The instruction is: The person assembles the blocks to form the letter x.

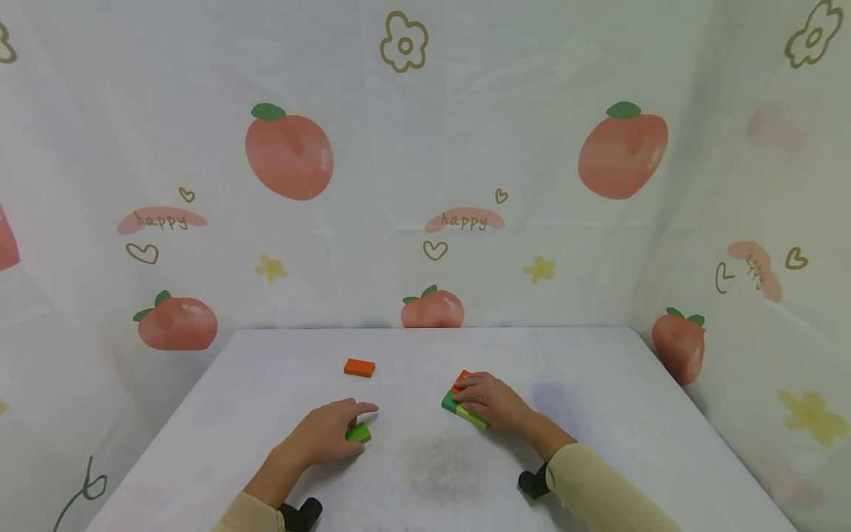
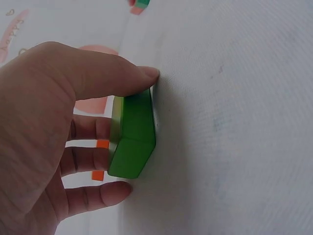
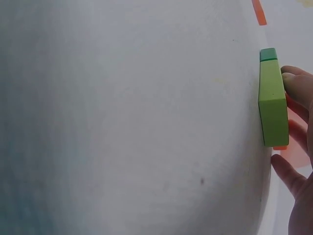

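My left hand (image 1: 326, 432) pinches a green block (image 2: 134, 134) on the white table, its thumb (image 2: 117, 73) along one edge and fingers behind. In the head view the index finger points past the block. My right hand (image 1: 499, 401) rests on a group of touching blocks at the middle right. The group has an orange block (image 1: 459, 380), a dark green block (image 1: 450, 402) and a light green block (image 3: 274, 112). The fingers lie over the orange block and partly hide it. One digit touches the top by the dark green end in the right wrist view.
A separate orange block (image 1: 360, 368) lies farther back, left of the middle. The white table (image 1: 439, 495) ends at a printed cloth backdrop (image 1: 372, 148) behind and at the sides. Black devices (image 1: 534, 484) sit at both wrists, close to the tabletop.
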Demonstrator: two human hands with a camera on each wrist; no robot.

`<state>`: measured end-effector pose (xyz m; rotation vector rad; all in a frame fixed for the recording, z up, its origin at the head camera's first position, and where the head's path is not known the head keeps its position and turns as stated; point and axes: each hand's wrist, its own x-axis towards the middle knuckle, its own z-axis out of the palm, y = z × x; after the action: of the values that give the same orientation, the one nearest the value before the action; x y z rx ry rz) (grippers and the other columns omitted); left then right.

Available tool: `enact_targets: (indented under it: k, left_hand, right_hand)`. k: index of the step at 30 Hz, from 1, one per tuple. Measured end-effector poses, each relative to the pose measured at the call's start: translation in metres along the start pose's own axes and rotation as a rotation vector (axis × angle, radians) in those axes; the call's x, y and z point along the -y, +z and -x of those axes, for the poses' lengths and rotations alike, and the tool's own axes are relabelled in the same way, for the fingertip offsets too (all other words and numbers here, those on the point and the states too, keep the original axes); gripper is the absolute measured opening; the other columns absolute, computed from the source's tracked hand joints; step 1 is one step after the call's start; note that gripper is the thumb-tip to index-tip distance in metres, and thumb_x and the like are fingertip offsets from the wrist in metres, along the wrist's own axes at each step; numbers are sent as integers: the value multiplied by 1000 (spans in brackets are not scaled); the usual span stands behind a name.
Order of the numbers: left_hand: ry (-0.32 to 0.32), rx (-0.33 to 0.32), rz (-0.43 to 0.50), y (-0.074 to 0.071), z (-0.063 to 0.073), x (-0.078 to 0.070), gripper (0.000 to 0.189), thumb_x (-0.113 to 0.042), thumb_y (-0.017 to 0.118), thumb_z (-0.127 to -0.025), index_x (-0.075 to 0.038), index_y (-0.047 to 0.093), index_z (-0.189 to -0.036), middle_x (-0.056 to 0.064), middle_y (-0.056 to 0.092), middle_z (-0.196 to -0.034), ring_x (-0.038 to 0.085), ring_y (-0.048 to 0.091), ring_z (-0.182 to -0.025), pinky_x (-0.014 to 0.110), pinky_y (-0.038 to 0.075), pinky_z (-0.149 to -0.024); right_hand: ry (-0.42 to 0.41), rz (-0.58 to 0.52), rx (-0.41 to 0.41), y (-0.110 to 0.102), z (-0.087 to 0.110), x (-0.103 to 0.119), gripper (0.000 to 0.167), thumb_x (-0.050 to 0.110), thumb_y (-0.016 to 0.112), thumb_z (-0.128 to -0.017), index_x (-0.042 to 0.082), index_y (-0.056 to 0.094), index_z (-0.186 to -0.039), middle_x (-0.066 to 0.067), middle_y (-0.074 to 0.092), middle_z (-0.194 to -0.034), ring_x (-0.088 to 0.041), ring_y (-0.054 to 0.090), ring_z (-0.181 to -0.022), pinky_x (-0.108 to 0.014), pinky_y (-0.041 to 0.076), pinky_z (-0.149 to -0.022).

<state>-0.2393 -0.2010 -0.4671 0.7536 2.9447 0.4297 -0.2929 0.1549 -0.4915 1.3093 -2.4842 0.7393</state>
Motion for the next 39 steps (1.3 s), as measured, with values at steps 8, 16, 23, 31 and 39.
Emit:
enact_targets:
  k: [8, 16, 23, 31, 39]
  left_hand:
    - [5, 5, 22, 0, 1, -1, 52, -28, 75, -79, -22, 62, -130, -13, 48, -83, 6, 45, -72, 26, 39, -60]
    - [24, -3, 33, 2, 0, 1, 48, -24, 73, -80, -19, 64, -127, -13, 48, -83, 6, 45, -72, 26, 39, -61]
    - [34, -10, 35, 1, -2, -3, 46, -24, 73, -80, -17, 66, -125, -12, 50, -84, 7, 45, -74, 27, 39, -62]
    - [48, -22, 35, 3, -10, -7, 45, -28, 75, -80, -17, 67, -123, -12, 51, -86, 7, 46, -73, 25, 41, -63]
    - [63, -11, 50, 4, -18, -15, 44, -30, 76, -81, -15, 68, -122, -11, 52, -88, 6, 47, -75, 26, 44, -66]
  right_hand:
    - [22, -14, 9, 1, -1, 1, 21, 8, 66, -91, 6, 73, -111, -14, 63, -124, -36, 53, -118, -50, 43, -97]
    - [54, -50, 20, 1, -1, 1, 21, 7, 65, -92, 6, 73, -111, -13, 63, -124, -35, 53, -119, -50, 41, -99]
    - [68, -68, 24, 0, -1, 2, 21, 7, 66, -92, 7, 73, -111, -13, 63, -125, -35, 52, -120, -51, 41, -99]
    - [48, -44, 15, 1, 0, 1, 21, 6, 66, -91, 6, 73, -111, -14, 63, -124, -35, 53, -119, -50, 41, -99]
    - [64, -60, 13, 0, 0, 2, 20, 6, 66, -90, 6, 73, -110, -14, 63, -123, -35, 53, -118, -50, 41, -99]
